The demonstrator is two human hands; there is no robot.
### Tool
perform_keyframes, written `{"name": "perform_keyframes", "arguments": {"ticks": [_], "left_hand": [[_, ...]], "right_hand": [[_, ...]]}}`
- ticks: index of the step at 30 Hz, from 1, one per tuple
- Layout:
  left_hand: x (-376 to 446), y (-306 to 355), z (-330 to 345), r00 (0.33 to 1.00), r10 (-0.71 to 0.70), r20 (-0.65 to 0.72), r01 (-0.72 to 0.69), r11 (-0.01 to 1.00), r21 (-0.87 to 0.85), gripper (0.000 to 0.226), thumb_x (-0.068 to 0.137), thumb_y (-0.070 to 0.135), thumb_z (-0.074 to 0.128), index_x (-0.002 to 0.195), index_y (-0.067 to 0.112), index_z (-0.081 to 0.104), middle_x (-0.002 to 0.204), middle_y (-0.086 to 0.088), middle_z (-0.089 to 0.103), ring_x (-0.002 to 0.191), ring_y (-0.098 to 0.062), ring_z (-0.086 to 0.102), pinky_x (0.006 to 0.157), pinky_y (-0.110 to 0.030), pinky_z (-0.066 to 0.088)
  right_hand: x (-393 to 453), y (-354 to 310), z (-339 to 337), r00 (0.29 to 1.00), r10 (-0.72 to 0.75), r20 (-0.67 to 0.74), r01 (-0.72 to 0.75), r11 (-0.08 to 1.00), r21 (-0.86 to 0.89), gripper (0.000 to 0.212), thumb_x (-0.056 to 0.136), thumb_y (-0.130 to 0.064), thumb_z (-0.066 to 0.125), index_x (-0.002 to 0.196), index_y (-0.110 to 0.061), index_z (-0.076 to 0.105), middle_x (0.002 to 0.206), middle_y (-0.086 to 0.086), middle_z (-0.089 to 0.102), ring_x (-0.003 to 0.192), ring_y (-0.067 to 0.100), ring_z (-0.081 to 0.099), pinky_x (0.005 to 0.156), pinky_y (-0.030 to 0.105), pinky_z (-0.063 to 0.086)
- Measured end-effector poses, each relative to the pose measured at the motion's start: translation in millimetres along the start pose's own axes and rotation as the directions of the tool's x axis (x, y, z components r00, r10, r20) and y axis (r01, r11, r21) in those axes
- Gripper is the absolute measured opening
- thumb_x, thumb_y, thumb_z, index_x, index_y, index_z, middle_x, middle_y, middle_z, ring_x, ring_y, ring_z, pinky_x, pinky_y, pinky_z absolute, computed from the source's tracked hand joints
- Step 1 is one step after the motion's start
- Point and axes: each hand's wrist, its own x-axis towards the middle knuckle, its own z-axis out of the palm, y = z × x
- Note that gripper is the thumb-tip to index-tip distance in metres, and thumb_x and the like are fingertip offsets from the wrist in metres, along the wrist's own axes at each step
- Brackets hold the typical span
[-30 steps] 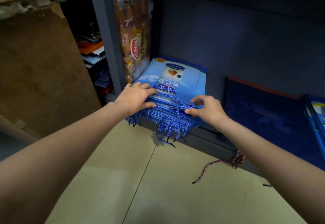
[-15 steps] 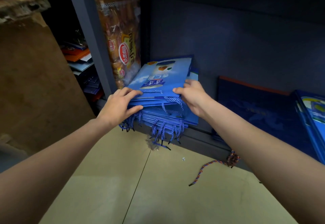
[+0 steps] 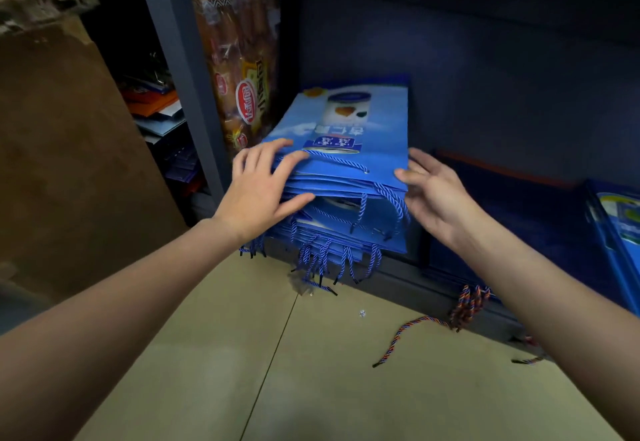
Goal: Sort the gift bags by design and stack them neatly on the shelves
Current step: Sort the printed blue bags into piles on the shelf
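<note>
Two bare forearms, no sleeves, hands (image 3: pixel 259 191) ungloved

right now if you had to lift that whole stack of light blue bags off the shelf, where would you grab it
Probably by its two long side edges, one hand from each side, fingers under the bottom bag. The stack of bags lies flat, its front edge is loose rope handles, and the left hand and right hand already flank it.
</note>
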Motion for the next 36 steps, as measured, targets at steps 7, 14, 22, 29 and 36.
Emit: {"name": "perform_keyframes", "arguments": {"ticks": [7,14,22,29,36], "left_hand": [[-14,-15,-8,0.956,-0.293,-0.028,0.291,0.955,-0.067,0.078,0.07,0.037,0.077,0.137,0.022,0.039,0.147,-0.018,0.025,0.136,-0.032,0.021,0.11,-0.05,0.016],[-26,-28,-29,0.946,-0.318,-0.059,0.297,0.927,-0.228,0.08,0.076,0.021,0.075,0.143,0.021,0.031,0.151,-0.008,0.021,0.137,-0.029,0.026,0.111,-0.045,0.022],[-23,-39,-15,0.838,-0.29,0.463,0.383,0.916,-0.119,0.082,0.084,0.036,0.066,0.149,0.019,0.018,0.156,-0.004,0.014,0.14,-0.023,0.024,0.113,-0.036,0.027],[3,-29,-8,0.753,-0.344,0.56,0.469,0.878,-0.091,0.072,0.087,0.036,0.062,0.146,0.012,0.027,0.144,-0.013,0.036,0.132,-0.029,0.036,0.107,-0.035,0.031],[17,-26,-6,0.662,-0.414,0.625,0.574,0.816,-0.068,0.063,0.082,0.034,0.07,0.129,0.012,0.035,0.13,-0.016,0.047,0.114,-0.031,0.049,0.087,-0.036,0.042]], "right_hand": [[5,1,20,1.0,-0.009,0.014,0.007,0.99,0.144,0.05,0.09,0.011,0.045,0.136,-0.004,0.034,0.107,0.006,0.065,0.088,0.016,0.064,0.077,0.028,0.054],[2,-5,28,0.998,-0.054,0.027,0.05,0.988,0.148,0.051,0.091,0.008,0.045,0.138,-0.005,0.032,0.109,0.004,0.064,0.088,0.013,0.065,0.085,0.029,0.052],[-4,32,-3,0.998,-0.045,-0.04,0.031,0.953,-0.301,0.054,0.089,0.004,0.053,0.139,-0.009,0.036,0.131,0.003,0.055,0.105,0.016,0.061,0.081,0.026,0.053],[5,45,-7,0.973,0.225,-0.053,-0.208,0.754,-0.623,0.076,0.08,-0.023,0.072,0.141,-0.004,0.03,0.127,0.001,0.046,0.114,0.016,0.048,0.097,0.027,0.038],[10,46,-7,0.982,0.184,0.038,-0.034,0.377,-0.926,0.096,0.07,-0.031,0.08,0.146,-0.016,0.024,0.151,0.004,0.028,0.138,0.021,0.028,0.109,0.03,0.026]]}}
